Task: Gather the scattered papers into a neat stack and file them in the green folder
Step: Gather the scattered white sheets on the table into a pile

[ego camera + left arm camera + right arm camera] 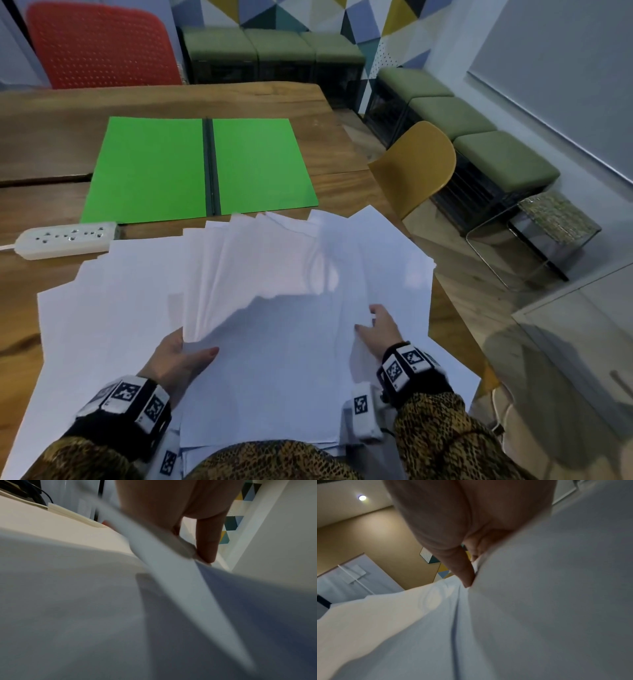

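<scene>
Both my hands hold fanned papers (274,274) at the table's (51,137) near edge, left hand (178,359) pinching, right hand (378,329) gripping; squaring them comes before the folder (154,168).

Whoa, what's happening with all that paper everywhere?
A person is tidying loose white paper sheets spread over a wooden table. Their left hand grips a fanned bundle of white sheets by its near corner, thumb on top. Their right hand rests on the sheets at the right. The open green folder lies flat beyond the papers, with nothing in it yet. A white power strip sits beside it.
</scene>
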### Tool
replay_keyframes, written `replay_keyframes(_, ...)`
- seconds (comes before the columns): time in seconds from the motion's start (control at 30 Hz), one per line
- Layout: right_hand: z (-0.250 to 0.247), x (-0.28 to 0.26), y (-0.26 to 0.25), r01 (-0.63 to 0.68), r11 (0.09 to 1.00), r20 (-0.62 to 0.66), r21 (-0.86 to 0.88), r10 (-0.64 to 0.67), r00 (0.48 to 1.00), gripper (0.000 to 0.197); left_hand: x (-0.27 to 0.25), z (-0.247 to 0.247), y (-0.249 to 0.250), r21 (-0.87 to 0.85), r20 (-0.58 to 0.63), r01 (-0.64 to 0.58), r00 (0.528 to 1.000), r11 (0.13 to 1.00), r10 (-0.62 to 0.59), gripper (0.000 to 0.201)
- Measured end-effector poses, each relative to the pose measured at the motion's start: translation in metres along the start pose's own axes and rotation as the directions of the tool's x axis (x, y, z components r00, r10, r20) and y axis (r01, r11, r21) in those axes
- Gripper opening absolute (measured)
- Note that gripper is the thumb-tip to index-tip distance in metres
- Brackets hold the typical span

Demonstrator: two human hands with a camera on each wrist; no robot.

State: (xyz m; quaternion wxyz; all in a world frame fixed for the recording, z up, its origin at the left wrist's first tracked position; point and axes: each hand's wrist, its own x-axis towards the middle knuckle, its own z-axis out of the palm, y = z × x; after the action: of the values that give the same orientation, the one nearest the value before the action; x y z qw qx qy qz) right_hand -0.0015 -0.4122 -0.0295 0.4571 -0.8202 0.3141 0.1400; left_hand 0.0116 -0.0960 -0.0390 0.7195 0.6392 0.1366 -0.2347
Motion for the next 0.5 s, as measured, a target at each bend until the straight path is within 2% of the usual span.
replay_keyframes(0.07, 0.012, -0.006, -0.004, 0.056, 0.998, 0.147, 0.005, -0.056, 0.987, 0.038, 0.002, -0.002, 0.001, 0.023, 0.043, 0.005, 0.999, 1.0, -0.006, 0.054)
replay_keyframes(0.13, 0.019, -0.012, -0.007, 0.098, 0.995, 0.267, -0.025, -0.088, 0.96, 0.033, 0.003, -0.005, 0.003, 0.049, 0.031, -0.009, 0.999, 0.999, 0.008, 0.04)
replay_keyframes(0.17, 0.019, -0.012, -0.006, 0.101, 0.995, 0.271, -0.011, -0.094, 0.958, 0.031, 0.003, -0.004, 0.006, 0.06, 0.023, -0.009, 1.0, 0.998, 0.008, 0.032)
replay_keyframes(0.27, 0.02, -0.016, -0.01, 0.054, 0.979, 0.235, 0.197, -0.1, 0.967, 0.026, 0.006, -0.005, 0.009, 0.126, 0.074, -0.048, 0.996, 0.991, 0.039, 0.026)
replay_keyframes(0.4, 0.041, -0.021, -0.018, -0.038, 0.958, 0.385, 0.286, -0.078, 0.919, 0.03, 0.006, -0.003, 0.007, 0.197, 0.015, -0.042, 0.999, 0.98, 0.04, 0.037)
replay_keyframes(0.47, 0.044, -0.027, -0.021, -0.163, 0.893, 0.406, 0.421, -0.025, 0.914, 0.027, 0.006, -0.004, 0.011, 0.152, -0.005, -0.013, 1.0, 0.988, 0.014, 0.038)
replay_keyframes(0.5, 0.042, -0.028, -0.022, -0.221, 0.844, 0.395, 0.488, 0.012, 0.919, 0.044, 0.006, -0.006, 0.014, 0.122, -0.005, 0.018, 1.0, 0.992, -0.017, 0.041)
